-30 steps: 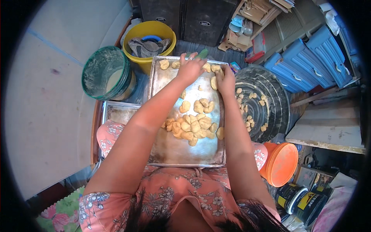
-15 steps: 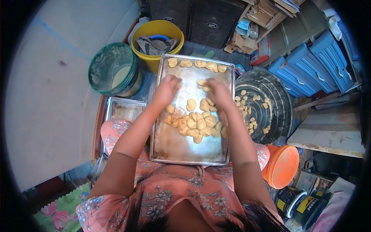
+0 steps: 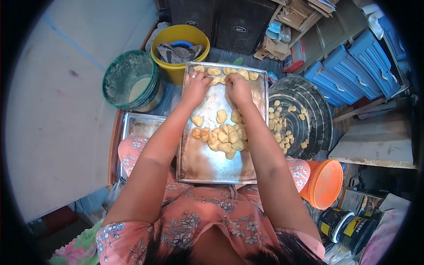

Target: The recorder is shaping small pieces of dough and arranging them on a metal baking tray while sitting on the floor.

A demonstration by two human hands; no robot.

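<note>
Left grip [image 3: 197,89] and right grip [image 3: 240,91] of mine pinch opposite ends of a dough piece [image 3: 217,81] between them. Just beyond my grips, a row of lumps [image 3: 214,70] lines the metal tray [image 3: 207,164]; nearer me lies a dough heap [image 3: 224,138]. Right of my right grip stands a black basin [image 3: 317,128].

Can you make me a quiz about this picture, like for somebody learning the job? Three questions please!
1. Which bucket holds the checkered cloth? A: orange. B: yellow. C: green.
2. True or false: the left hand and right hand are both at the near edge of the tray.
3. Fill in: the round black basin is on the person's ____ side of the tray.

Key:
1. B, the yellow bucket.
2. False: they are near its far edge, beyond the dough cluster.
3. Right.
</note>
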